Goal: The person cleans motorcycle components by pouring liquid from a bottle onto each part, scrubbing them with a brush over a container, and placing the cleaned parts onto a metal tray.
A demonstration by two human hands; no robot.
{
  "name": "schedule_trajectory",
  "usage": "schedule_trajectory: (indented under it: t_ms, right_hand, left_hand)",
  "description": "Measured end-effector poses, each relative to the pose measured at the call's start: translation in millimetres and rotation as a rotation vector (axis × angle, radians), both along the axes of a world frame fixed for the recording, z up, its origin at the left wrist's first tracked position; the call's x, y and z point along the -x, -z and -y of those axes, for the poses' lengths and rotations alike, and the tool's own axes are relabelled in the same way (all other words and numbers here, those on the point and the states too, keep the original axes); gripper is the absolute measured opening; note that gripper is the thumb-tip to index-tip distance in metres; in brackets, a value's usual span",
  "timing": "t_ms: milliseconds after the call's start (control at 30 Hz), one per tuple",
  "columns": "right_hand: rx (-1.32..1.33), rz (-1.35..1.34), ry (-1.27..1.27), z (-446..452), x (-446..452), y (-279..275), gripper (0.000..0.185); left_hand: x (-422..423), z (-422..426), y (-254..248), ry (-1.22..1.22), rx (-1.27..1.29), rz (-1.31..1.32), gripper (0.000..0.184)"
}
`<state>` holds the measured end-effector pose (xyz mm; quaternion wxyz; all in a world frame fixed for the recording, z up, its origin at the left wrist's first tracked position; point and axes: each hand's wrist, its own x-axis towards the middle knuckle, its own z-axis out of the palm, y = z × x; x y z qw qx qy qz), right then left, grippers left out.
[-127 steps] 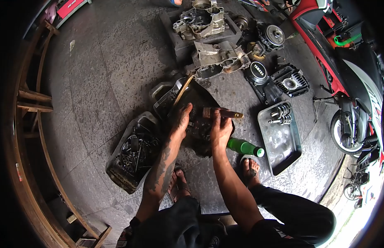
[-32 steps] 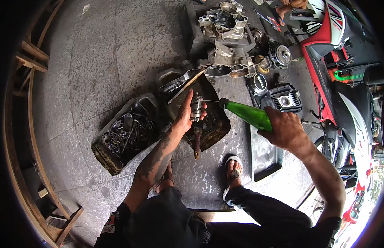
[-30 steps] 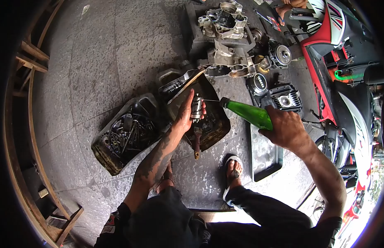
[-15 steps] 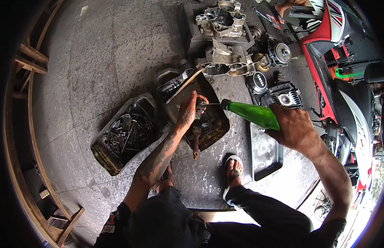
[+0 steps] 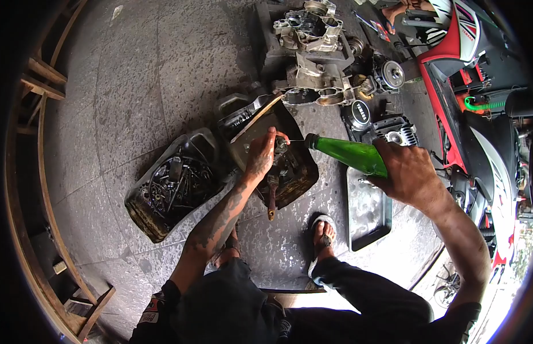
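My left hand point(image 5: 262, 155) is closed around a metal gear part point(image 5: 280, 145), partly hidden by the fingers, above a dirty cut-open container point(image 5: 304, 186). My right hand point(image 5: 408, 175) grips a green bottle point(image 5: 349, 156), tilted with its neck toward the gear part. A thin stream runs from the bottle's mouth to the part. Below the left hand, a brush point(image 5: 271, 198) rests at the container's near edge. A wooden-handled tool point(image 5: 258, 117) lies across the container's far left side.
A container of small metal parts point(image 5: 177, 183) is at the left. Engine casings point(image 5: 315, 80) stand beyond, beside a round cover point(image 5: 360, 114) and a finned cylinder point(image 5: 395, 135). A metal tray point(image 5: 369, 215) lies at right, near a red motorcycle point(image 5: 441, 109). Another person's foot point(image 5: 391, 20) shows at the top.
The bottle stood beside the container earlier; my right hand now holds it, having let go of the brush. My left hand has taken the gear part and, since a second ago, turned it.
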<state>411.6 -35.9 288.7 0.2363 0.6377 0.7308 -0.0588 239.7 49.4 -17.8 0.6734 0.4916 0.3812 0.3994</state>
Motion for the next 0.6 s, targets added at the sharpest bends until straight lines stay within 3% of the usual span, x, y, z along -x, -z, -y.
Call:
schedule_trajectory:
  t_ms: [600]
  right_hand:
    - [-0.019,0.014,-0.055,-1.3,1.3,0.6,0.046]
  left_hand:
    - [4.8,0.1,-5.9,0.053,0.015,-0.036,0.06]
